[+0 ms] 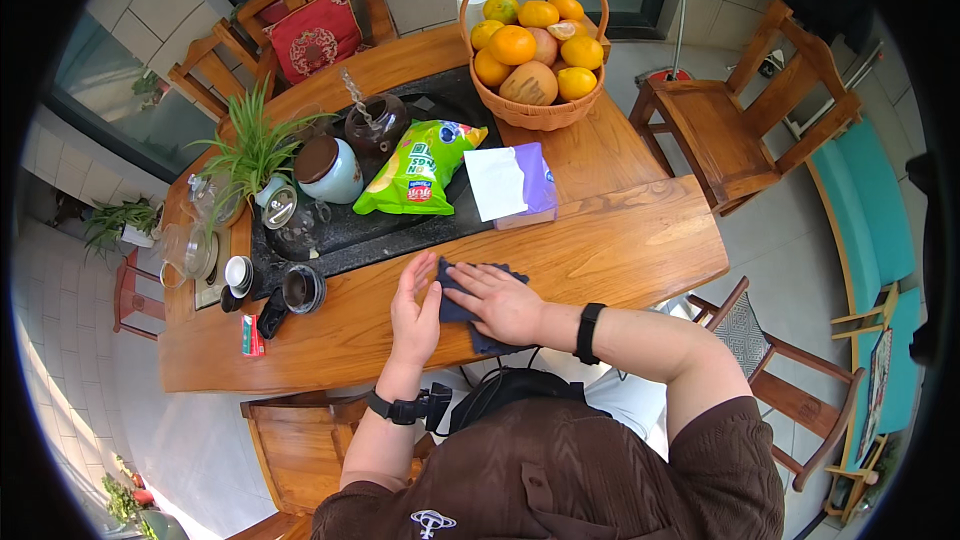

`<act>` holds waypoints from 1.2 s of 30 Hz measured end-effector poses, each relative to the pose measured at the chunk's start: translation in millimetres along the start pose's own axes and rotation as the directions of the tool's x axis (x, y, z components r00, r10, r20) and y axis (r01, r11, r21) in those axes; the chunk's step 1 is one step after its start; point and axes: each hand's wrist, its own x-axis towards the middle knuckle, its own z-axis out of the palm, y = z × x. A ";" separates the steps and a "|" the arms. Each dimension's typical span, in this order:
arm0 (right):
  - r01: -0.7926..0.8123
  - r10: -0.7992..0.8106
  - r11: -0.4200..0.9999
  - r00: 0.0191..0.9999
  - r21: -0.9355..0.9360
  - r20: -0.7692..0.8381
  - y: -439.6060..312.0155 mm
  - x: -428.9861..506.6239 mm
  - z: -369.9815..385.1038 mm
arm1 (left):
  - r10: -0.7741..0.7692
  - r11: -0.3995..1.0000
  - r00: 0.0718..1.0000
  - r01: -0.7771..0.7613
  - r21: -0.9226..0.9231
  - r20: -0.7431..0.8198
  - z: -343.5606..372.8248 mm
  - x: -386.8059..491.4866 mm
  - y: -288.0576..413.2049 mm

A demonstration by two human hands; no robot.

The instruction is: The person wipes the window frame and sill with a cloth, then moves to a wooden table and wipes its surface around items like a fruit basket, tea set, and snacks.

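Observation:
My right hand [504, 306] lies flat, palm down, on a dark blue cloth [491, 341] near the front edge of the wooden table [607, 240]. My left hand [417, 309] is tilted on its side at the cloth's left edge, its fingers pointing away from me and the thumb apart from them. Nothing shows in its grasp. Beyond the hands, a green snack bag [420, 169] rests on a black stone tea tray [375, 246]. A purple tissue pack with a white sheet [496, 184] lies to the right of the bag.
A wicker basket [536, 114] of oranges and other fruit stands at the back. Leftward are a ceramic jar [330, 172], a potted spider plant [251, 135], stacked bowls [303, 289], small cups [238, 274], glass teapots [187, 251] and a red-and-green packet [252, 335]. Wooden chairs [720, 135] surround the table.

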 end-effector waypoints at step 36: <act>-0.508 0.475 0.839 0.859 -0.197 -0.191 15.9 -82.0 -26.0 | 0.086 0.519 0.996 -0.011 0.855 -0.039 -42.2 -41.3 -32.1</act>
